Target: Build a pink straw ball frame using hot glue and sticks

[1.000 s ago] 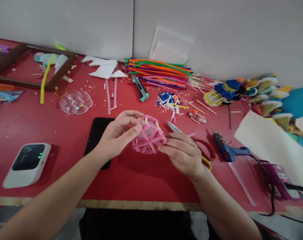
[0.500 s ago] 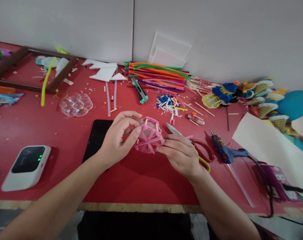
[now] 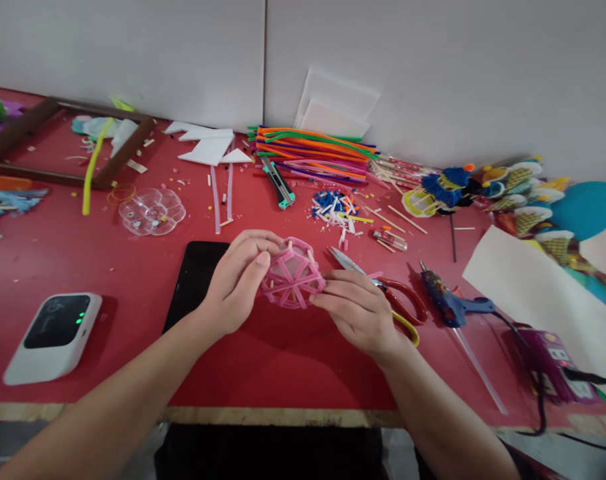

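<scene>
A small pink ball-shaped lattice of straw pieces and short wooden sticks (image 3: 293,275) is held just above the red table (image 3: 283,360). My left hand (image 3: 237,280) grips its left side, fingers curled over the top and thumb pressed on the front. My right hand (image 3: 360,310) pinches its right edge with the fingertips. A black phone (image 3: 195,277) lies under and left of my left hand. Red-handled scissors (image 3: 393,297) lie just behind my right hand.
A blue glue gun (image 3: 453,303) with cord lies to the right, beside white paper (image 3: 537,300). Coloured straws (image 3: 313,153), a utility knife (image 3: 279,183), straw cuttings (image 3: 335,203), a clear flower-shaped tray (image 3: 151,211) and a wooden frame (image 3: 63,143) lie further back. A white device (image 3: 53,337) sits front left.
The pink lattice has been turned slightly between my fingers and sits a bit lower and to the left. Both hands have kept their hold.
</scene>
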The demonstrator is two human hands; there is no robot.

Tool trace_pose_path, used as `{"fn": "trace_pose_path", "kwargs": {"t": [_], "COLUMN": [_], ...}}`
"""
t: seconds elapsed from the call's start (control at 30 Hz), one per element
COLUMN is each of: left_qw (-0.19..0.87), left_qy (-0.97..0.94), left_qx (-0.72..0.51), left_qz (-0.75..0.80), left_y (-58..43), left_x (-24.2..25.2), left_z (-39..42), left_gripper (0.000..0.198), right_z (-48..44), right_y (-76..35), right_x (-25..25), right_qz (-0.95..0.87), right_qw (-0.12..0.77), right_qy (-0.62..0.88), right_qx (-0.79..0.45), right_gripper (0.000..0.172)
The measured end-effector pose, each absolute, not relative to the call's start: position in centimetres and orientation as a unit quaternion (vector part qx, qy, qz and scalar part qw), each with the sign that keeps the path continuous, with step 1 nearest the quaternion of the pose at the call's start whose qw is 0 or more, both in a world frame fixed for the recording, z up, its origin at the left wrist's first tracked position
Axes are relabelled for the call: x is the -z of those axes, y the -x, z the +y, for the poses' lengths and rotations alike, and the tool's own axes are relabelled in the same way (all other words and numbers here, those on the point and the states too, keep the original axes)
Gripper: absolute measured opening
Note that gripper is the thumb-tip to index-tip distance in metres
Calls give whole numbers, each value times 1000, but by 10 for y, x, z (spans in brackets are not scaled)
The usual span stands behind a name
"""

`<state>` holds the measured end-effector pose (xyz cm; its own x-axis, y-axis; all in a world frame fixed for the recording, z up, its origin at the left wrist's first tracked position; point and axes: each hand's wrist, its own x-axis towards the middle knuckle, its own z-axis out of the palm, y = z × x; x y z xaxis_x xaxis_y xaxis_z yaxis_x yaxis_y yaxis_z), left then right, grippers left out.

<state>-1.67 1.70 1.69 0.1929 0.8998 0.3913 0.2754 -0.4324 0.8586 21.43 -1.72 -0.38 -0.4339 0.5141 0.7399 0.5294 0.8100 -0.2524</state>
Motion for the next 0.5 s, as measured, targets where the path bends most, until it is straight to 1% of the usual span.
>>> {"fn": "trace_pose_path", "kwargs": {"t": [0.17, 0.33, 0.4, 0.5], "left_qw": [397, 478, 486, 465], "left_qy": [-664, -618, -615, -625], "left_qx": [-465, -448, -445, -454], "left_qz": [431, 434, 433, 432], "left_y": [15, 16, 16, 17], "left_x": [-19, -20, -19, -19], "left_z": [19, 22, 23, 24], "left_gripper": [12, 15, 15, 14], "right_z": [-17, -17, -17, -17], "right_y": [-214, -215, -215, -216], "right_x": [3, 2, 1, -1], "right_qz": [-852, -855, -858, -861], "right_qw": [420, 415, 409, 405], "right_qy": [312, 309, 310, 309], "right_qx": [19, 24, 13, -1], "right_gripper": [24, 25, 25, 27]}}
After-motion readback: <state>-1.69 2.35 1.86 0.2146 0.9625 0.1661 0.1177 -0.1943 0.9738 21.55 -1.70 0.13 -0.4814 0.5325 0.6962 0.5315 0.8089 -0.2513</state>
